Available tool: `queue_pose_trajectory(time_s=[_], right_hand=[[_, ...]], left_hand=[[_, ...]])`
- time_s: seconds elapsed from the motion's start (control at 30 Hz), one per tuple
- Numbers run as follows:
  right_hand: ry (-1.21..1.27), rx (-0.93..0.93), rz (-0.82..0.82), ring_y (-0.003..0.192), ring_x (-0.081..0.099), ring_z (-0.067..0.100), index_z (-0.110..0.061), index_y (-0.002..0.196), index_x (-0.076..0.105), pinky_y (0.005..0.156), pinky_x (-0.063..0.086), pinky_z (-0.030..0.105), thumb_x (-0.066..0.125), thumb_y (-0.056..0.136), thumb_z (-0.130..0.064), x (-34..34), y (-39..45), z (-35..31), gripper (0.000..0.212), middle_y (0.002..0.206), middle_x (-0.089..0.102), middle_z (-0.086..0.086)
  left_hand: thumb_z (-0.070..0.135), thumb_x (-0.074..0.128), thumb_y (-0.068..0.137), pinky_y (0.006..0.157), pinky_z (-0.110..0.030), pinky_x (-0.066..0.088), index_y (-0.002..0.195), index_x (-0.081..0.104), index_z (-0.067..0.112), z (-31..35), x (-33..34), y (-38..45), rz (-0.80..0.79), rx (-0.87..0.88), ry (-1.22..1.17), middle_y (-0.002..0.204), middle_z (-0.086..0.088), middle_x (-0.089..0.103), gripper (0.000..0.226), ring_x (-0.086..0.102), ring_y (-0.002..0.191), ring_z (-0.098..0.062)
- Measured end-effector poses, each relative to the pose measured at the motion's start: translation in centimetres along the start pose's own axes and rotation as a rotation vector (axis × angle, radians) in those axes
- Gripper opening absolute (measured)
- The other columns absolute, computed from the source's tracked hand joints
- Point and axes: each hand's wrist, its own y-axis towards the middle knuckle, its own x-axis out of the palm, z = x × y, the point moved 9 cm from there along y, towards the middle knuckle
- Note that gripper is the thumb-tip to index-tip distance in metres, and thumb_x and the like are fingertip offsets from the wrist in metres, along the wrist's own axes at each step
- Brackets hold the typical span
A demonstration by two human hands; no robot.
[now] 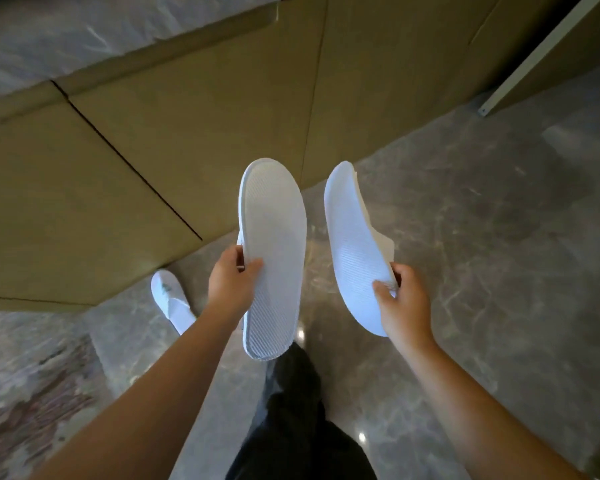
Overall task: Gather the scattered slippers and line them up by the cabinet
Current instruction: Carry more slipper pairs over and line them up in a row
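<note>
I hold a white slipper in each hand, both with the ribbed sole turned towards me. My left hand [230, 282] grips the left slipper [274, 244] by its edge near the middle. My right hand [404, 299] pinches the right slipper [355, 247] at its lower side; that slipper is bent and tilted. Both hang in the air above the floor, just in front of the tan cabinet [187, 133]. A third white slipper [170, 296] lies on the floor close to the cabinet's base, partly hidden behind my left forearm.
The floor [499, 254] is glossy grey-brown marble with light reflections. The cabinet front runs diagonally from lower left to upper right, with dark seams between its panels. A white-edged panel [534, 60] stands at the top right. My dark trouser leg [302, 410] is below the slippers.
</note>
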Motion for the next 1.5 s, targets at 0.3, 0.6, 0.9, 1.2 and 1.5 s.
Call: queue_pose_trajectory(time_s=[0.3,0.6,0.9,1.2,1.5], right_hand=[[-0.071,-0.007,-0.105,0.078,0.048,0.020,0.000,0.091,0.055,0.056,0.032,-0.002,0.053,0.079,0.000,8.7,15.7,7.6,0.012,0.096,0.056,0.018],[-0.093,0.023,-0.183,0.088,0.048,0.024,0.004,0.100,0.054,0.068,0.029,0.018,0.052,0.081,0.000,20.5,26.5,24.6,0.020,0.102,0.056,0.019],[-0.042,0.043,-0.120,0.095,0.051,0.025,0.001,0.108,0.051,0.078,0.035,0.026,0.051,0.083,-0.004,30.1,35.6,37.9,0.025,0.107,0.055,0.014],[-0.083,0.009,-0.164,0.095,0.054,0.024,-0.004,0.109,0.050,0.074,0.048,0.027,0.064,0.078,-0.011,32.8,38.7,39.9,0.035,0.108,0.057,0.016],[0.193,-0.165,-0.201,0.132,0.032,0.020,-0.009,0.136,0.030,0.105,0.026,0.025,0.064,0.080,-0.025,34.9,38.2,30.5,0.067,0.143,0.034,0.009]], left_hand=[[0.014,0.053,0.083,0.079,-0.040,0.046,0.102,0.057,0.005,-2.7,10.2,14.6,-0.009,-0.043,0.107,0.096,-0.012,0.063,0.021,0.058,0.087,-0.028],[0.015,0.054,0.081,0.052,-0.024,0.038,0.090,0.056,0.014,-16.5,21.2,25.6,0.113,-0.099,0.030,0.072,0.006,0.055,0.009,0.052,0.065,-0.009],[0.022,0.049,0.088,0.061,-0.025,0.038,0.107,0.057,0.010,-25.7,29.9,36.5,0.082,0.049,0.187,0.096,-0.001,0.056,0.024,0.053,0.085,-0.019],[0.023,0.048,0.090,0.060,-0.016,0.038,0.110,0.055,0.009,-25.6,31.6,40.6,0.001,0.213,0.287,0.097,0.000,0.055,0.026,0.053,0.085,-0.013],[0.019,0.048,0.089,0.081,-0.025,0.037,0.115,0.056,0.011,-23.9,32.3,39.3,-0.090,0.387,0.342,0.111,-0.008,0.060,0.028,0.049,0.094,-0.014]])
